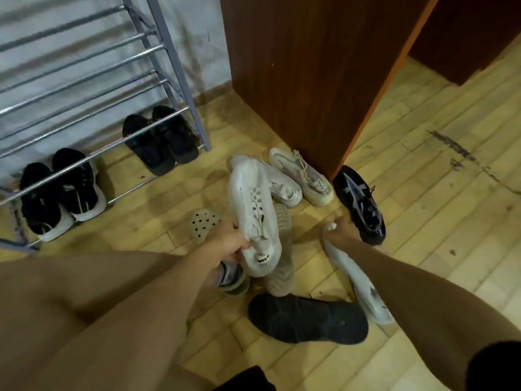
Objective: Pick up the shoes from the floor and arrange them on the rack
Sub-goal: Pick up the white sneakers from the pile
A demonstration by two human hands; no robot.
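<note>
My left hand (229, 241) grips a white sneaker (253, 213) by its heel collar, toe pointing away, lifted above the pile. My right hand (342, 231) holds a second white shoe (358, 286), which lies under my forearm and is partly hidden. The metal shoe rack (93, 80) stands at the upper left. On its lowest bars sit a black pair with white soles (60, 193) and an all-black pair (163, 139). The upper bars of the rack hold nothing.
On the wooden floor lie a beige perforated clog (204, 222), a tan shoe (282, 249), two pale sneakers (303, 176), a black patterned sneaker (362, 204) and a dark shoe (307, 317). A brown wooden cabinet (310, 74) stands behind them.
</note>
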